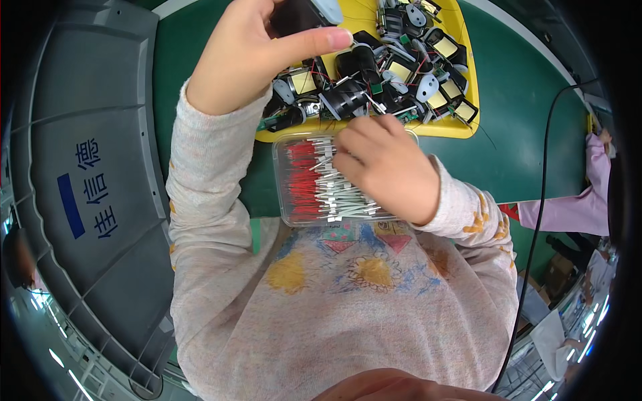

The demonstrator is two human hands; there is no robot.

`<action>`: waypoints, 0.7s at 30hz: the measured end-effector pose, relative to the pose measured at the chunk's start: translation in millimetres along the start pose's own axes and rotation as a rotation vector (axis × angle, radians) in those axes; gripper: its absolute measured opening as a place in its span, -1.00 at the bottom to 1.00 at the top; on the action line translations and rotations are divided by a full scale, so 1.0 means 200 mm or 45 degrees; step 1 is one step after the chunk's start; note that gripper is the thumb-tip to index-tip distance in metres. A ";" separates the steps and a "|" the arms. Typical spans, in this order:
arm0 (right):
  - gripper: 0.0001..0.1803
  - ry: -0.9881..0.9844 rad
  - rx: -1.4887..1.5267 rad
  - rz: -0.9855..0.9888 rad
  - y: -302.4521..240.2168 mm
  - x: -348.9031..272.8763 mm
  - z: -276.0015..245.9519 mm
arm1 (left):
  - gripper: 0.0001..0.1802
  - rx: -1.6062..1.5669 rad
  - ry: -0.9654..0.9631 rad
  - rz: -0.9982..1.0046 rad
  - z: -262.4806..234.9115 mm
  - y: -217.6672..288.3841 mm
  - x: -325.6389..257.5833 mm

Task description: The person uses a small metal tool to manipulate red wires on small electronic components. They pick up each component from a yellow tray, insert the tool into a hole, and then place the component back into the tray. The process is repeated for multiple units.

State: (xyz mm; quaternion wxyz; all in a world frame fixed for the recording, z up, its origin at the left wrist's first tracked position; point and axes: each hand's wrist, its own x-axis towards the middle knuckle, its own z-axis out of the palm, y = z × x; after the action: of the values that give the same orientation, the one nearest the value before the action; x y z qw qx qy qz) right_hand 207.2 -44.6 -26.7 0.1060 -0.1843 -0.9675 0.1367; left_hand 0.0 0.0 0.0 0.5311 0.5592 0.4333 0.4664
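My left hand [257, 57] is raised at the far left of the yellow tray [471, 73]. It grips a black plastic housing with a grey end piece [297, 15], cut off in part by the upper edge of the picture. Close to my body lies a clear plastic box [283, 197] full of short wires, red at one end [304, 190] and whitish at the other [348, 200]. Above its right part is my right hand [388, 160], fingers curled down toward the wires. Its fingertips are hidden, so what they pinch cannot be made out.
Inside the tray are many black device parts [344, 98] with grey discs, small green boards and thin wires. A green tabletop [501, 160] lies underneath. Left stands a large grey plastic crate [100, 147]. A black cable [545, 160] runs down the right side; beyond it shows a person's pink sleeve [568, 200].
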 end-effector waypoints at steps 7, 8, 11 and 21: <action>-0.84 0.025 0.019 0.034 0.02 -0.03 -0.04 | -0.43 -0.056 -0.114 0.022 -0.04 0.04 -0.04; -0.84 -0.040 0.002 0.041 0.00 0.00 -0.03 | -0.42 -0.090 -0.114 0.021 -0.07 0.04 -0.05; -0.84 -0.084 -0.039 0.026 0.01 -0.02 0.00 | -0.38 -0.036 -0.098 0.025 -0.03 0.06 -0.07; -0.85 0.248 0.276 0.125 0.14 -0.02 -0.14 | -0.48 0.282 -0.352 0.335 -0.07 0.06 -0.07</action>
State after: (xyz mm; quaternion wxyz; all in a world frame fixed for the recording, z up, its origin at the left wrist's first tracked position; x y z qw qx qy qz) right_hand 227.9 -15.7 -8.9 0.2120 -0.2313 -0.9220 0.2268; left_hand -15.9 -11.5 10.8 0.4554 0.7244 0.3282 0.4001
